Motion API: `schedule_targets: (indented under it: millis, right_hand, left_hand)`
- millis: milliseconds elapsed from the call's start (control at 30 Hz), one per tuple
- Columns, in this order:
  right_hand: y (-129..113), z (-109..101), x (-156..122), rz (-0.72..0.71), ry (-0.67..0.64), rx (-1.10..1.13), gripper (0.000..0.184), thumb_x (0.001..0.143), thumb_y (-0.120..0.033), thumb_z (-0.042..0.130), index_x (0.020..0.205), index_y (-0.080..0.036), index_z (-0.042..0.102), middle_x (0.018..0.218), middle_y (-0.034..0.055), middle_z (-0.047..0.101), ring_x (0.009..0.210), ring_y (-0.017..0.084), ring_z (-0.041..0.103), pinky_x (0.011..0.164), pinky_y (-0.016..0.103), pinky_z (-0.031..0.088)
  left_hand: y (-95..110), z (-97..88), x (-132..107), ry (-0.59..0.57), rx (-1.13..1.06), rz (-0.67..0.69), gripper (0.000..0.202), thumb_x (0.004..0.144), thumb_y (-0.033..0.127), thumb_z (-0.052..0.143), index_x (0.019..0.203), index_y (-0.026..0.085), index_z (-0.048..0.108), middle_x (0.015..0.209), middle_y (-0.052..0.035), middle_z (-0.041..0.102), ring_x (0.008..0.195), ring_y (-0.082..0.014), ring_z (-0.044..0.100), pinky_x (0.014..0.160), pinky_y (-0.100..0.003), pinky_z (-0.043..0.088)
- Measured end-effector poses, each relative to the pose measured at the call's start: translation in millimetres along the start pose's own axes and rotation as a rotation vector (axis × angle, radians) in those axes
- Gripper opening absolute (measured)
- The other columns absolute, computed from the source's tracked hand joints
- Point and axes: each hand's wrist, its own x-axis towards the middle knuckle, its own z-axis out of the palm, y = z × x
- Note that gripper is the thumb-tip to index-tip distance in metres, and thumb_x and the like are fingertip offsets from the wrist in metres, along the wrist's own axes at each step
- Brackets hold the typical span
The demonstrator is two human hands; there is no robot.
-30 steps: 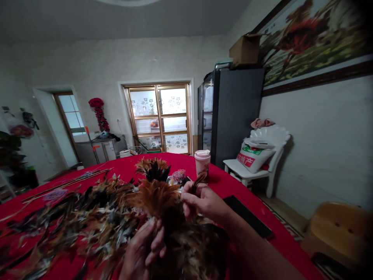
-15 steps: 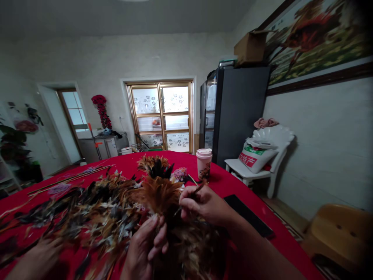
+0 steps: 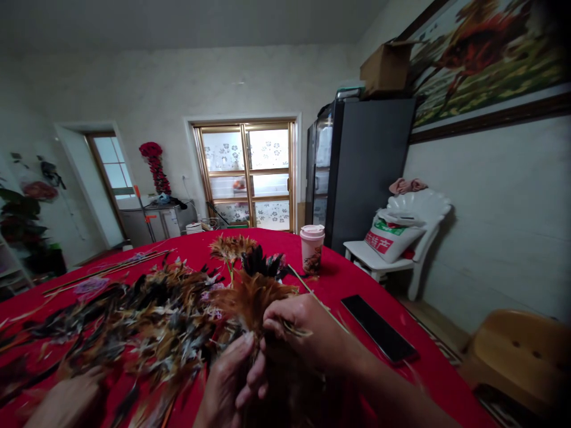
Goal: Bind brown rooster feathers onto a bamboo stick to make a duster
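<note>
**Left hand (image 3: 229,374) pinches a rust-brown feather bunch (image 3: 247,297) as the right hand (image 3: 307,319) closes in beside it**

From my end of the head camera, I have both of the wearer's hands in front of me, low over the table (image 3: 334,285) with its red cloth. The left hand has thumb and forefinger pressed together on the base of the feather bunch, its other fingers loosely curled; the plumes fan out above that grip. The right hand is curled nearly into a fist against the right side of the bunch, and I see feather shafts (image 3: 298,330) poking out from under its fingers. Just below the two hands it is too dark for me to make out detail.

To the left of the left hand I have a broad spread of loose feathers (image 3: 165,321), brown, black and whitish. At their near edge, well apart from the wearer's hands, lies another person's hand (image 3: 71,395); it is blurred, and I cannot tell whether it holds anything. Directly beyond the hands stand a black feather tuft (image 3: 259,261) and, behind it, a lighter brown feather tuft (image 3: 232,246).

Beyond the right hand I get a pink lidded cup (image 3: 312,249); a thin stick (image 3: 319,300) runs slantwise behind that hand. To its right lies a black smartphone (image 3: 379,327). Far left beyond the left hand are a purple string tangle (image 3: 91,286) and some long sticks (image 3: 107,273).
</note>
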Motion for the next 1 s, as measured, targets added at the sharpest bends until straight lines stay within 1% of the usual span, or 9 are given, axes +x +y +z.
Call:
schedule_targets:
  millis: [267,467,567,667,767,833,900,967,1000]
  right_hand:
    - [7,11,1,-0.044,-0.019,-0.175,0.006,0.076,-0.015,0.057,0.073,-0.019,0.059,0.069,-0.0011,0.066,0.062,0.01,0.058,0.058,0.018,0.034]
    - [10,20,0,-0.039,-0.021,-0.179,0.007,0.08,-0.019,0.054,0.076,-0.019,0.059,0.069,-0.0009,0.065,0.061,0.011,0.058,0.056,0.019,0.034]
    - [7,19,0,0.024,0.024,-0.092,0.012,0.084,-0.021,0.05,0.08,-0.019,0.061,0.072,0.0001,0.066,0.064,0.011,0.059,0.059,0.019,0.037]
    - [10,18,5,0.152,0.166,0.098,0.015,0.087,-0.027,0.048,0.085,-0.019,0.06,0.077,0.0009,0.064,0.066,0.011,0.057,0.062,0.019,0.039]
    - [21,18,13,0.338,0.239,0.422,0.023,0.088,-0.036,0.045,0.08,-0.016,0.053,0.065,-0.0019,0.056,0.05,0.008,0.05,0.048,0.017,0.036]
    - [28,20,16,0.449,0.172,0.602,0.028,0.087,-0.039,0.041,0.074,-0.015,0.048,0.059,-0.0038,0.05,0.04,0.005,0.044,0.039,0.016,0.029]
    - [31,24,18,0.492,0.022,0.71,0.023,0.084,-0.033,0.043,0.073,-0.014,0.05,0.058,-0.0038,0.05,0.037,0.004,0.042,0.036,0.015,0.025]
    - [29,30,17,0.476,-0.132,0.791,0.013,0.077,-0.022,0.047,0.08,-0.013,0.054,0.06,-0.0033,0.052,0.038,0.004,0.044,0.037,0.014,0.028]
    - [27,33,16,0.458,-0.189,0.83,0.016,0.073,-0.017,0.047,0.085,-0.013,0.055,0.061,-0.0031,0.054,0.04,0.004,0.046,0.039,0.013,0.031]
  left_hand:
    - [0,1.8,-1,-0.022,0.012,-0.021,0.031,0.066,0.038,0.07,0.056,0.016,0.052,0.04,0.0068,0.043,0.031,-0.0011,0.021,0.037,-0.017,0.03]
    - [-2,1.1,-3,-0.015,0.034,-0.011,0.029,0.068,0.038,0.068,0.057,0.015,0.053,0.041,0.0067,0.043,0.031,-0.0016,0.021,0.038,-0.018,0.03]
    - [0,0.6,-2,-0.018,0.05,0.005,0.032,0.069,0.039,0.068,0.056,0.015,0.052,0.042,0.0068,0.042,0.032,-0.0015,0.023,0.037,-0.017,0.028]
    - [5,-0.3,-1,0.003,0.064,0.014,0.034,0.067,0.041,0.07,0.056,0.015,0.051,0.042,0.0078,0.042,0.033,-0.001,0.022,0.038,-0.016,0.028]
    - [13,-1.5,-1,0.037,0.097,0.058,0.033,0.068,0.04,0.069,0.057,0.015,0.05,0.043,0.0086,0.041,0.033,-0.0009,0.018,0.039,-0.017,0.031]
    - [17,-2.9,-1,0.025,0.129,0.114,0.03,0.073,0.037,0.065,0.057,0.015,0.05,0.044,0.0083,0.041,0.034,-0.0011,0.017,0.04,-0.018,0.033]
    - [20,-4.8,-2,0.01,0.136,0.146,0.028,0.076,0.034,0.062,0.059,0.015,0.051,0.045,0.0082,0.041,0.034,-0.0013,0.017,0.041,-0.018,0.034]
    - [21,-6.3,-2,0.004,0.137,0.151,0.026,0.077,0.033,0.06,0.061,0.015,0.053,0.046,0.0079,0.042,0.034,-0.0015,0.018,0.04,-0.018,0.033]
    - [21,-6.8,-2,0.003,0.15,0.156,0.027,0.078,0.034,0.06,0.061,0.015,0.053,0.046,0.0072,0.043,0.033,-0.002,0.022,0.039,-0.018,0.033]
